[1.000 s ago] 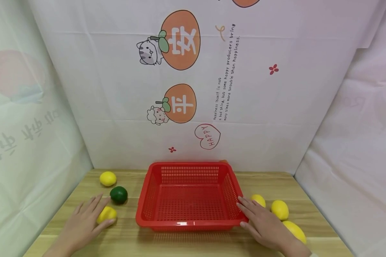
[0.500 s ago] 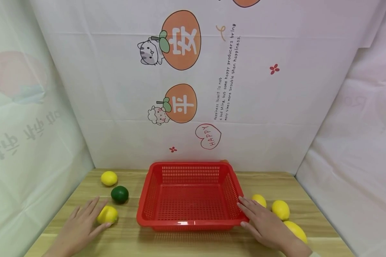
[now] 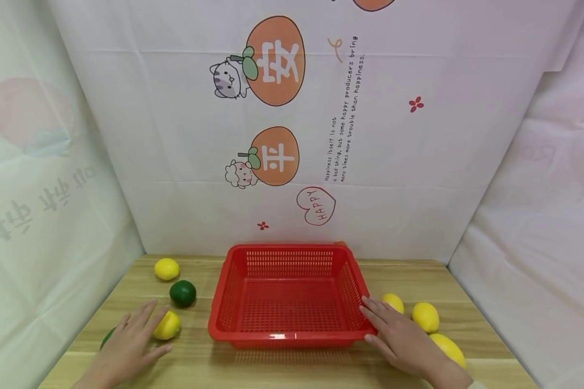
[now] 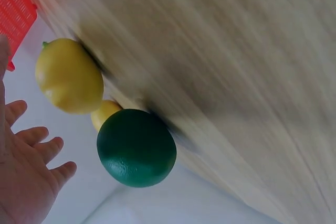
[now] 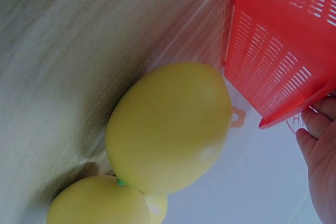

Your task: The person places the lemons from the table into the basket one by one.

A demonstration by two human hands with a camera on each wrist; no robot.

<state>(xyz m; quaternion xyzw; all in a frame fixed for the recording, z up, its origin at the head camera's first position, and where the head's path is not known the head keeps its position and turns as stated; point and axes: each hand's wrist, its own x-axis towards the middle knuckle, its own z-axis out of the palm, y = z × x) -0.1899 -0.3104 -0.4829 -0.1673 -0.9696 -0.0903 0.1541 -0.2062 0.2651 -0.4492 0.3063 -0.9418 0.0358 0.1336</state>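
My left hand (image 3: 132, 341) hovers with spread fingers near a lemon (image 3: 167, 325), holding nothing. Part of a dark green lime-like fruit (image 3: 108, 337) shows behind its outer side, the rest hidden. In the left wrist view, the fingers (image 4: 32, 136) are apart from a lemon (image 4: 69, 76) and a dark green fruit (image 4: 136, 148). My right hand (image 3: 400, 336) lies with extended fingers at the right rim of a red plastic basket (image 3: 292, 337). The right wrist view has its fingertips (image 5: 310, 135) right at the rim, with a big lemon (image 5: 169, 128) in front.
Another green fruit (image 3: 182, 293) and a lemon (image 3: 166, 269) lie left of the basket. To the right are several lemons, including one at the back (image 3: 393, 303), a middle one (image 3: 425, 317) and a larger one (image 3: 448, 350). Printed white cloth (image 3: 384, 216) walls off the wooden table.
My left hand has shifted slightly to the right, and a green fruit now peeks out at its left. The right hand stays at the basket rim. The head view has drifted slightly.
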